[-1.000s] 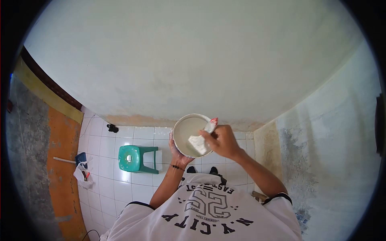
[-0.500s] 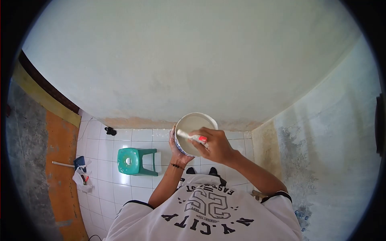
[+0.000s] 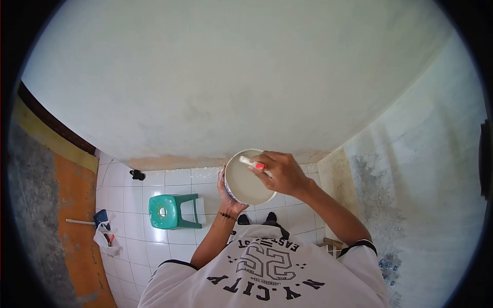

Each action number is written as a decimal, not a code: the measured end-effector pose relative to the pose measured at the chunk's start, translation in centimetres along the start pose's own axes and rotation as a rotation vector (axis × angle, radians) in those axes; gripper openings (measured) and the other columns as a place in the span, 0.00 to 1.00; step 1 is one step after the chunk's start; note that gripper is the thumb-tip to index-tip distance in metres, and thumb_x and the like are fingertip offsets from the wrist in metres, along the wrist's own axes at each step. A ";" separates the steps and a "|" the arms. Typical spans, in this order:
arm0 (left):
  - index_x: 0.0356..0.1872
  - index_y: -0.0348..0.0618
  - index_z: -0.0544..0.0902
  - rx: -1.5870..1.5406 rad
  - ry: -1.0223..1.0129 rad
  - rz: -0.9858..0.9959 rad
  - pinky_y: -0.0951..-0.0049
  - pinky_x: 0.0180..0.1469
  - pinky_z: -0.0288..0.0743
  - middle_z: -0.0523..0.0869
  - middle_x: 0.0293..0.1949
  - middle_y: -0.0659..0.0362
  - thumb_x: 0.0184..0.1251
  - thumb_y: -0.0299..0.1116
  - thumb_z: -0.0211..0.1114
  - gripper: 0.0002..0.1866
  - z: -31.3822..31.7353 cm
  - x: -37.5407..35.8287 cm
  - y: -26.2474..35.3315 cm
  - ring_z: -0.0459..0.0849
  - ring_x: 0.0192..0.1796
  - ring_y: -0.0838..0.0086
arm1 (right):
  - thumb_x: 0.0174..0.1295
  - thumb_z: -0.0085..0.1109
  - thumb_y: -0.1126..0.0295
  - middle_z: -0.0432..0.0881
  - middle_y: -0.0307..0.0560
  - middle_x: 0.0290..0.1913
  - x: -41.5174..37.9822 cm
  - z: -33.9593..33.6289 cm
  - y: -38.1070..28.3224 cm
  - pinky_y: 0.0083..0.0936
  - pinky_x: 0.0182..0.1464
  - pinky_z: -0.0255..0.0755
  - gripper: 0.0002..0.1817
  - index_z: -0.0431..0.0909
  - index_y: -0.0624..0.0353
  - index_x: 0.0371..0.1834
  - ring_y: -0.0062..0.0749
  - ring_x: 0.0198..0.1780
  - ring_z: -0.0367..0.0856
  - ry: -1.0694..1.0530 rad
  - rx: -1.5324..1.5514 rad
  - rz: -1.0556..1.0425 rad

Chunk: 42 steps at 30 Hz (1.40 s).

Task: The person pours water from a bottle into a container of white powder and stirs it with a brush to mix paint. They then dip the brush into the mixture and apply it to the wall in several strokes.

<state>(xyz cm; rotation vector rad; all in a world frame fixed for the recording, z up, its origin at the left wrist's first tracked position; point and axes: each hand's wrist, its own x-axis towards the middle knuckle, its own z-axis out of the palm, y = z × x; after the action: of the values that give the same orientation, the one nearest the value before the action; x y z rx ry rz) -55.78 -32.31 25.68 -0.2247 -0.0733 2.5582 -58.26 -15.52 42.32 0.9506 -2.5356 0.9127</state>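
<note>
A round tub [image 3: 226, 191] of pale, creamy liquid is held up in front of my chest. My left hand [image 3: 229, 197] wraps around its left and lower side, with whitish smears on the fingers. Over the tub's upper right part, my right hand [image 3: 280, 172] grips a brush [image 3: 248, 161] with a pale head and a red patch on its handle. The brush head points left, above the liquid near the far rim; whether it touches the liquid is unclear.
A pale wall [image 3: 205, 77] rises ahead, with another wall [image 3: 411, 169] on the right. A green stool [image 3: 172, 211] stands on the tiled floor at left. Beyond it lie a plastic bag [image 3: 107, 241], a blue item [image 3: 101, 218] and a small black object [image 3: 137, 174]. Bottles [image 3: 387, 265] sit lower right.
My right hand has moved slightly up and to the right with the brush, whose head has shifted from the tub's left side toward the far rim. More of the liquid shows.
</note>
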 end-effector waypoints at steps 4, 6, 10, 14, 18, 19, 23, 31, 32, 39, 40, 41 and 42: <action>0.70 0.51 0.75 -0.110 -0.144 -0.061 0.44 0.68 0.75 0.79 0.67 0.51 0.68 0.74 0.51 0.43 -0.2 0.5 -0.1 0.80 0.66 0.52 | 0.62 0.70 0.70 0.88 0.49 0.34 -1.2 1.4 -2.0 0.29 0.31 0.78 0.09 0.85 0.61 0.42 0.39 0.27 0.86 -0.013 0.196 0.073; 0.71 0.50 0.74 -0.052 -0.037 -0.009 0.44 0.68 0.74 0.79 0.67 0.50 0.68 0.74 0.51 0.43 0.3 0.3 -0.1 0.79 0.66 0.52 | 0.66 0.68 0.67 0.83 0.51 0.26 -1.8 1.8 -2.7 0.32 0.27 0.73 0.10 0.84 0.64 0.35 0.38 0.22 0.80 0.038 0.324 0.115; 0.72 0.51 0.73 0.012 0.059 0.022 0.42 0.69 0.73 0.77 0.69 0.50 0.68 0.75 0.51 0.44 -0.2 0.3 -0.1 0.78 0.68 0.51 | 0.66 0.69 0.64 0.77 0.50 0.15 -3.5 0.7 -0.6 0.29 0.22 0.69 0.14 0.82 0.65 0.29 0.37 0.14 0.76 -0.063 0.309 0.228; 0.73 0.54 0.73 -0.062 -0.030 -0.051 0.41 0.69 0.73 0.76 0.71 0.52 0.67 0.75 0.51 0.44 0.1 0.4 -0.5 0.77 0.69 0.51 | 0.66 0.69 0.65 0.80 0.49 0.19 -2.1 -2.1 0.4 0.29 0.23 0.70 0.14 0.81 0.64 0.28 0.37 0.17 0.78 -0.108 0.089 0.215; 0.68 0.53 0.78 0.066 0.095 -0.011 0.47 0.64 0.79 0.82 0.64 0.54 0.69 0.68 0.55 0.36 2.1 0.8 -1.5 0.82 0.63 0.55 | 0.63 0.71 0.70 0.83 0.49 0.24 -0.9 -2.2 1.3 0.29 0.24 0.73 0.08 0.83 0.63 0.33 0.39 0.21 0.81 -0.012 -0.107 0.077; 0.67 0.53 0.78 0.062 0.105 -0.015 0.47 0.64 0.79 0.82 0.64 0.54 0.70 0.68 0.54 0.36 1.8 1.2 -1.6 0.83 0.63 0.55 | 0.65 0.69 0.69 0.83 0.49 0.26 -0.9 -1.7 1.4 0.31 0.26 0.75 0.08 0.83 0.62 0.35 0.40 0.22 0.82 0.013 -0.089 0.058; 0.67 0.53 0.79 0.038 0.092 -0.061 0.47 0.63 0.79 0.83 0.63 0.53 0.70 0.68 0.54 0.36 1.7 2.4 -2.4 0.83 0.63 0.55 | 0.64 0.70 0.69 0.86 0.48 0.31 -1.7 -0.4 1.4 0.30 0.29 0.77 0.07 0.84 0.59 0.40 0.40 0.26 0.84 0.042 0.031 0.049; 0.67 0.51 0.78 0.086 0.046 -0.015 0.45 0.64 0.78 0.82 0.65 0.52 0.71 0.68 0.54 0.36 2.7 4.6 -4.6 0.82 0.63 0.53 | 0.64 0.70 0.68 0.87 0.51 0.30 -6.6 -4.2 2.8 0.29 0.29 0.76 0.08 0.85 0.60 0.39 0.36 0.23 0.84 -0.074 0.284 0.280; 0.67 0.51 0.78 0.087 0.040 -0.016 0.46 0.64 0.78 0.82 0.65 0.52 0.71 0.67 0.54 0.36 2.5 5.1 -5.1 0.82 0.63 0.54 | 0.65 0.70 0.67 0.86 0.50 0.29 -6.8 -5.3 3.8 0.29 0.28 0.76 0.09 0.84 0.62 0.36 0.37 0.22 0.84 -0.077 0.238 0.295; 0.69 0.52 0.76 0.090 0.048 -0.047 0.48 0.64 0.79 0.82 0.65 0.53 0.73 0.67 0.52 0.36 3.7 9.9 -11.7 0.82 0.63 0.57 | 0.60 0.70 0.69 0.84 0.44 0.35 -7.4 -11.4 9.5 0.31 0.38 0.82 0.13 0.81 0.59 0.46 0.35 0.35 0.86 -0.050 -0.196 -0.027; 0.70 0.52 0.76 0.077 0.027 -0.039 0.47 0.64 0.79 0.81 0.65 0.53 0.73 0.67 0.51 0.36 3.8 10.7 -12.6 0.82 0.63 0.56 | 0.58 0.70 0.70 0.83 0.44 0.37 -7.9 -11.5 10.3 0.31 0.40 0.83 0.15 0.81 0.59 0.47 0.35 0.37 0.86 -0.062 -0.233 -0.088; 0.70 0.52 0.76 0.064 0.006 -0.030 0.47 0.64 0.79 0.81 0.66 0.52 0.73 0.67 0.51 0.36 3.8 11.5 -13.5 0.82 0.64 0.56 | 0.57 0.71 0.70 0.83 0.43 0.39 -8.5 -11.7 11.1 0.31 0.42 0.84 0.16 0.81 0.58 0.48 0.35 0.39 0.86 -0.075 -0.269 -0.150; 0.70 0.52 0.76 0.049 -0.016 -0.021 0.47 0.64 0.79 0.80 0.66 0.52 0.73 0.67 0.51 0.36 3.8 12.4 -14.5 0.82 0.64 0.56 | 0.52 0.71 0.73 0.82 0.42 0.43 -9.5 -11.9 11.7 0.31 0.47 0.84 0.21 0.80 0.57 0.52 0.36 0.44 0.86 -0.109 -0.217 -0.156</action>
<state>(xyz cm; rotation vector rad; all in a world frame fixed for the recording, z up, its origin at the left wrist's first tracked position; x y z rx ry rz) -58.95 -13.40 29.08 -0.1841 -0.0191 2.5378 -58.55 3.64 41.64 1.1363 -2.5403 0.5422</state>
